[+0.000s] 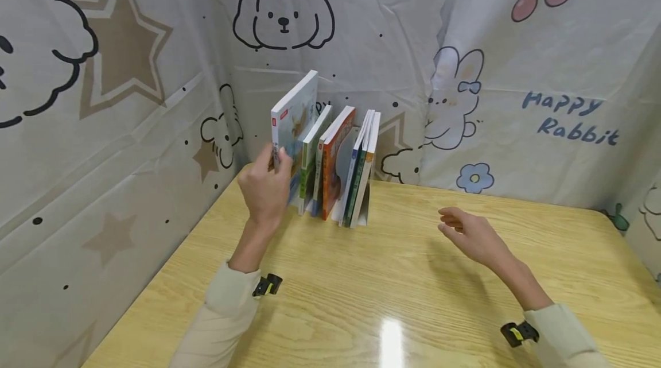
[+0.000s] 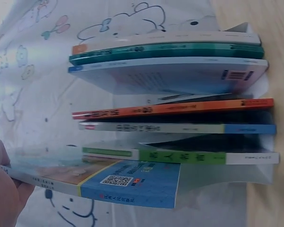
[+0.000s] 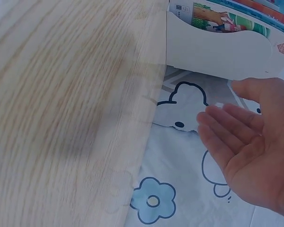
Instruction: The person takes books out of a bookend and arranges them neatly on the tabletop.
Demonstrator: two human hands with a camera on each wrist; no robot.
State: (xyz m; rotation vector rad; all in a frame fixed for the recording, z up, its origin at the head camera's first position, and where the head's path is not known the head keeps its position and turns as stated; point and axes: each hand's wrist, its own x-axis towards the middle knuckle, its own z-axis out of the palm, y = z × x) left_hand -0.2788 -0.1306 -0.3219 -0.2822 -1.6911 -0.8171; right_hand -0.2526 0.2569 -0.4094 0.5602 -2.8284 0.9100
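Note:
My left hand (image 1: pixel 265 187) pinches a blue book (image 1: pixel 296 118) by its spine, thumb on one side and fingers on the other. That book stands higher than the row beside it and its lower end shows clear of the table in the left wrist view (image 2: pixel 128 189). To its right stand a green book (image 1: pixel 306 175), a grey-and-blue book (image 2: pixel 180 127), an orange book (image 1: pixel 330 178) and several thin books leaning together, among them a dark green one (image 2: pixel 170 49). My right hand (image 1: pixel 472 236) hovers over the table at the right, fingers loosely bent, holding nothing.
A white book holder (image 3: pixel 213 54) with a curved side wall stands around the books at the table's back. The wooden table (image 1: pixel 330 287) meets a printed cloth (image 1: pixel 382 58) at the back and a cloth wall (image 1: pixel 129 173) on the left.

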